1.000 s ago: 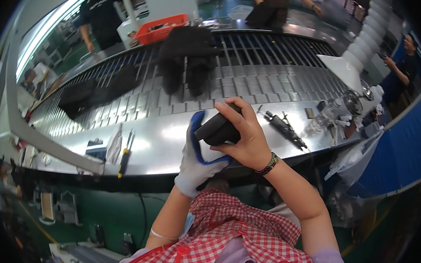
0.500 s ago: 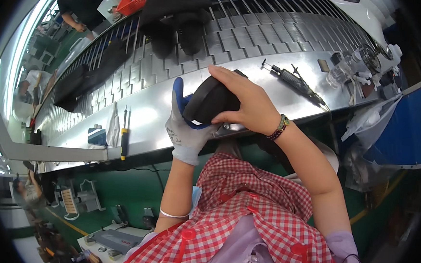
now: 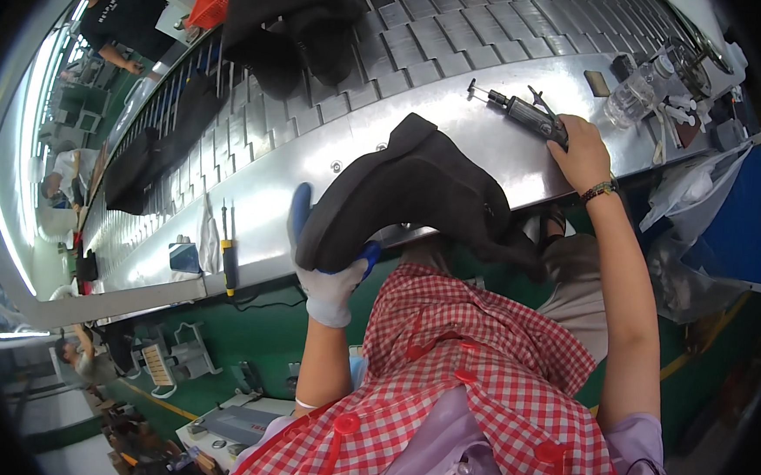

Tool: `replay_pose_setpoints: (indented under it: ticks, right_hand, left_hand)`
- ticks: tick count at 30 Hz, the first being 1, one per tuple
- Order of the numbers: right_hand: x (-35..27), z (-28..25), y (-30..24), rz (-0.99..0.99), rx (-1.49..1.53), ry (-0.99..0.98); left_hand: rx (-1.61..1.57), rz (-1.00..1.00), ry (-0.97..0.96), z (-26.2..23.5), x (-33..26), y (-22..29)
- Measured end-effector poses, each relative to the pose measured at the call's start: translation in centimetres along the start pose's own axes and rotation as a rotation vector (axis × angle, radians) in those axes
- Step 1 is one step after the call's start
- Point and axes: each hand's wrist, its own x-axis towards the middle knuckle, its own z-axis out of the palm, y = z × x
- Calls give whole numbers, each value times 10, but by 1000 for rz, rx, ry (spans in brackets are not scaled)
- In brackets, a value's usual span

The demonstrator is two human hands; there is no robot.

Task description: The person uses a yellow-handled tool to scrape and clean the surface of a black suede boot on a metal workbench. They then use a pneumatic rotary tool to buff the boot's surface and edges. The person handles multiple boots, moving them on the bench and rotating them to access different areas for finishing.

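Observation:
A black boot [image 3: 410, 174] lies on its side over the front edge of the metal bench, heel upward, its soft shaft drooping toward my lap. My left hand [image 3: 332, 287], in a white glove with blue fingertips, is wrapped round the toe end from below. To the right, a black air grinder [image 3: 527, 114] with a lever and a thin shaft with a small tip rests on the bench. My bare right hand [image 3: 582, 154], with a beaded bracelet at the wrist, closes round its rear end; some of those fingers are hidden.
Behind the bench strip runs a slatted metal conveyor [image 3: 480, 30] carrying more black boots [image 3: 293, 36]. A yellow-handled screwdriver [image 3: 228, 259] lies at the left. At the right stand a clear bottle [image 3: 638, 92] and plastic bags [image 3: 697, 196]. Another person [image 3: 128, 17] stands beyond the conveyor.
My right hand has let go of the boot and moved right onto the air grinder. The boot has turned, so its side and shaft now show, held by my left hand alone.

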Motion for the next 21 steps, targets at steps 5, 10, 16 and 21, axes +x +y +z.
replay_pose_setpoints:
  ticks: [5, 10, 16, 21]
  right_hand:
    - [17, -17, -17, 123, 5, -208]
    - [-12, -35, -27, 208, 514, -353]
    - [-94, -103, -108, 191, 1770, -654]
    - [-130, -74, -146, -123, 1822, -600]
  left_hand:
    - [-174, -15, -11, -8, -11, -17]
    - [79, -195, -140, -42, -24, -36]
    - [121, -224, -53, -40, -40, -46]
    - [5, -199, -41, -24, -32, -31]
